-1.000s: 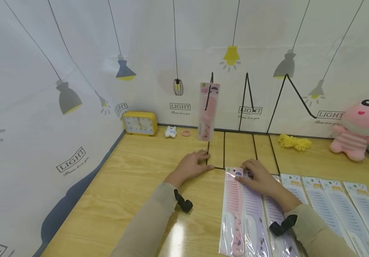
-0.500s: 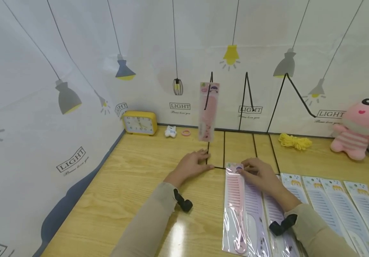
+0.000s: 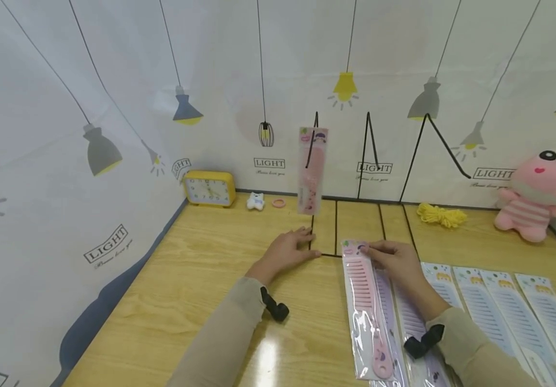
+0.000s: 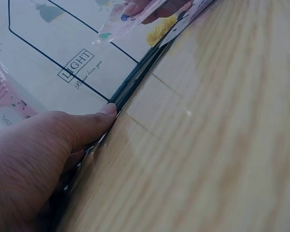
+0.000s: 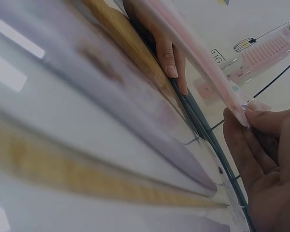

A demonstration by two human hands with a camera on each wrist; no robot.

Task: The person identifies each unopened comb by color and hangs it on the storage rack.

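right hand [image 3: 394, 260] pinches glossy-sleeved pink comb [image 3: 367, 301] | left hand [image 3: 287, 250] seemingly flat on thin wire rack [image 3: 323, 215]

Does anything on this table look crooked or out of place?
One thing: the pink comb packet lies askew. The right hand pinches its top end and the packet slants across the purple packets, while the blue packets lie in a neat parallel row. The left hand rests on the wire rack's base.
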